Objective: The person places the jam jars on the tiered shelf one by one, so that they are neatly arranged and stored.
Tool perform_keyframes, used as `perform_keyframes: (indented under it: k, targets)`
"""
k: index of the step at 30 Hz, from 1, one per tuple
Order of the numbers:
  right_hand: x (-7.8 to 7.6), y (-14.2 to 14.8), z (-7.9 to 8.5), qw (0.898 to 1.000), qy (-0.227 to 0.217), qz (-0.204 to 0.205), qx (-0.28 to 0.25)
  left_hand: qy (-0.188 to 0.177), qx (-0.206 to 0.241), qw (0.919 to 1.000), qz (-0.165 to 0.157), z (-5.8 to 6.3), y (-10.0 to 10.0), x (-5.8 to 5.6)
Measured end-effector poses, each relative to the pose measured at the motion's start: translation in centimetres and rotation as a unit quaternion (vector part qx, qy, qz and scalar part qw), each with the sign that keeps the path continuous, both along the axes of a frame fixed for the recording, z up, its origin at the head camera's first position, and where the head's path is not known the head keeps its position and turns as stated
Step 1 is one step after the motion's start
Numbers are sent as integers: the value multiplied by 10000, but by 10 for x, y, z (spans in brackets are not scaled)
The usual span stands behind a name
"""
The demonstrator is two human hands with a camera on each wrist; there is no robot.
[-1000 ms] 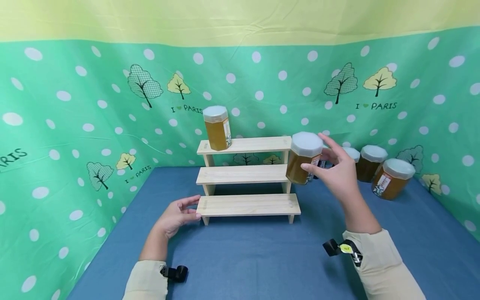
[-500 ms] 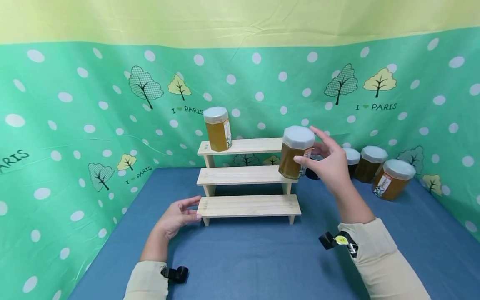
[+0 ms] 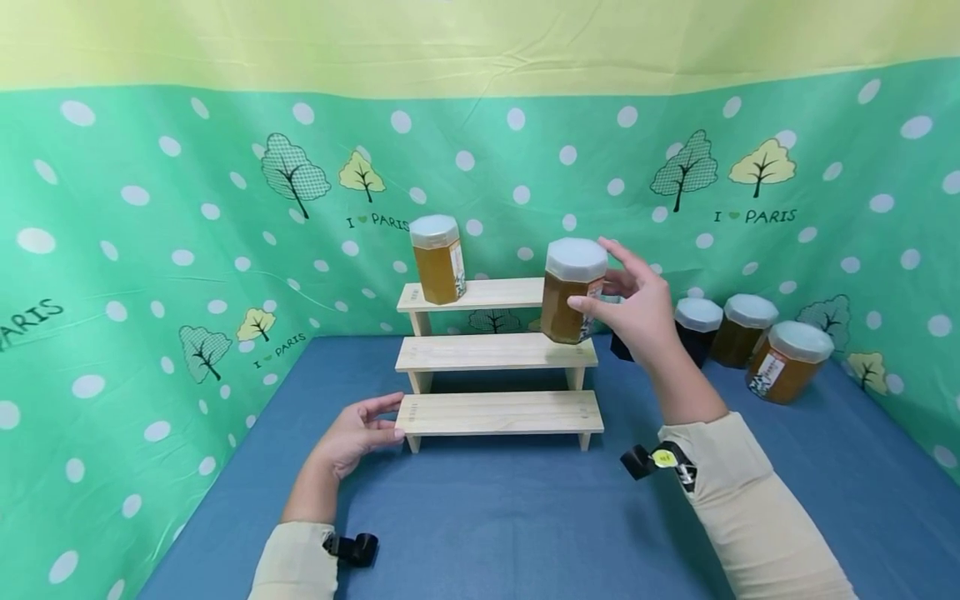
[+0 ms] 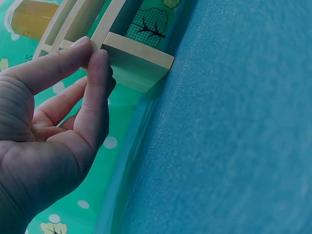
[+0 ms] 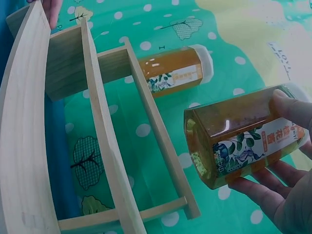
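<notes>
My right hand [image 3: 637, 312] grips a honey jar [image 3: 564, 302] with a white lid, thumb on the near side and fingers behind. In the head view the jar overlaps the right ends of the top and middle steps of a wooden three-step shelf [image 3: 495, 350]. The right wrist view shows the jar [image 5: 234, 136] off the wood, its flowered label facing the camera. At the lowest step's left end, my left hand [image 3: 358, 435] pinches the board edge between thumb and fingers. Another honey jar [image 3: 438, 262] stands upright on the top step's left end.
Several lidded jars stand on the blue cloth at the right: a dark one [image 3: 697, 327], a brown one [image 3: 742, 333] and an amber one [image 3: 789, 364] that leans. A green dotted curtain [image 3: 525, 167] hangs close behind the shelf.
My right hand has carried the honey jar leftward and slightly up, over the shelf's right end. The left hand keeps its hold on the lowest step.
</notes>
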State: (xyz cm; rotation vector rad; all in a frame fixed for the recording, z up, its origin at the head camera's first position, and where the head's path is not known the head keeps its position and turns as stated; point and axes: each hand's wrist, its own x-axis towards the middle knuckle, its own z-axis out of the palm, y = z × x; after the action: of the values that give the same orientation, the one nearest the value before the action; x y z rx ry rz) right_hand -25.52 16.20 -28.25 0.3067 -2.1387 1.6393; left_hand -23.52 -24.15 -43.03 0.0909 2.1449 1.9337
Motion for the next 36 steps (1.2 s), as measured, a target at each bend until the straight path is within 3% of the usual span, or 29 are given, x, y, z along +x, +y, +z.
perform_keyframes:
  k: [9, 21, 28, 36]
  targets:
    - [-7, -13, 11, 9996, -150, 61, 238, 31, 3, 10000, -24, 0, 0, -1]
    - [-29, -32, 18, 9995, -270, -92, -122, -7, -65, 10000, 70, 1, 1, 0]
    - [-43, -44, 17, 9992, -166, -106, -351, -6, -37, 10000, 68, 1, 2, 0]
    - [-60, -54, 12, 9979, -308, -433, -371, -14, -57, 9999, 113, 1, 1, 0]
